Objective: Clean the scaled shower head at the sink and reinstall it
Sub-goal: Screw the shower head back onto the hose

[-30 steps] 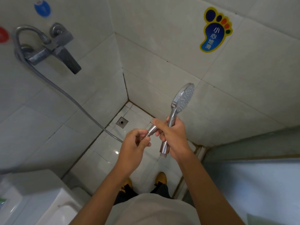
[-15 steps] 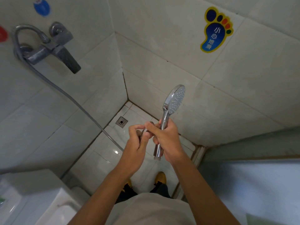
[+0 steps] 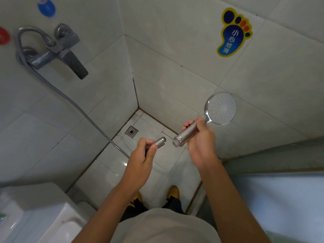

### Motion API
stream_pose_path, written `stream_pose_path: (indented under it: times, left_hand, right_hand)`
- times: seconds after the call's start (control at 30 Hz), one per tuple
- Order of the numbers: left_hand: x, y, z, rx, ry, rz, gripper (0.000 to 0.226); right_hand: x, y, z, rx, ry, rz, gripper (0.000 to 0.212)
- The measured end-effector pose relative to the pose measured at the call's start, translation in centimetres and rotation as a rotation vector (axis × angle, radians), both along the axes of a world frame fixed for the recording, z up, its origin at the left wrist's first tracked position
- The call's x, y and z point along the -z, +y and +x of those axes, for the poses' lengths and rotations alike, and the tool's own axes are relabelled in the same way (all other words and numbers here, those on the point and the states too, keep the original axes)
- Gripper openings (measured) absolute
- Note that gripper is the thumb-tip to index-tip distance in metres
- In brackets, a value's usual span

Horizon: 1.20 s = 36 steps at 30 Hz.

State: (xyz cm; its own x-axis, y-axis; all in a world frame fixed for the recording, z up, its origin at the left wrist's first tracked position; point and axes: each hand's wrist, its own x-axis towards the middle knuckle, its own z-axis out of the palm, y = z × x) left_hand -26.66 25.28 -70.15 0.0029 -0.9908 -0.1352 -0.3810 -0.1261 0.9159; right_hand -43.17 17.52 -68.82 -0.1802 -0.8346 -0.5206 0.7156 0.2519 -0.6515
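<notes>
My right hand (image 3: 199, 142) grips the chrome handle of the shower head (image 3: 220, 108), whose round spray face points toward me at the upper right. The handle's open lower end points left. My left hand (image 3: 142, 155) pinches the metal hose connector (image 3: 160, 141) a short gap away from that end, so the two parts are apart. The grey hose (image 3: 77, 104) runs from my left hand up the left wall to the mixer tap (image 3: 61, 50).
A floor drain (image 3: 131, 132) sits in the tiled corner below my hands. A white toilet cistern (image 3: 40, 213) stands at the lower left. A foot-shaped sticker (image 3: 232, 32) is on the right wall. A ledge (image 3: 280, 199) lies at the lower right.
The hands were together at the hose joint; now the shower head is off the hose. My right hand has swung it out to the right, and its face has turned toward me.
</notes>
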Motion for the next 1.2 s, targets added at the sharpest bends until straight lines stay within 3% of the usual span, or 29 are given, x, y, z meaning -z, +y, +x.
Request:
stream_pose_path:
  times: [0.37, 1.2]
  left_hand:
    - [-0.7, 0.1, 0.3, 0.086, -0.068, -0.003, 0.018]
    - [-0.5, 0.3, 0.1, 0.052, -0.075, 0.030, 0.018]
  right_hand:
    - [0.0, -0.1, 0.8, 0.029, 0.145, -0.101, 0.010]
    - [-0.8, 1.0, 1.1, -0.020, 0.206, -0.096, 0.021]
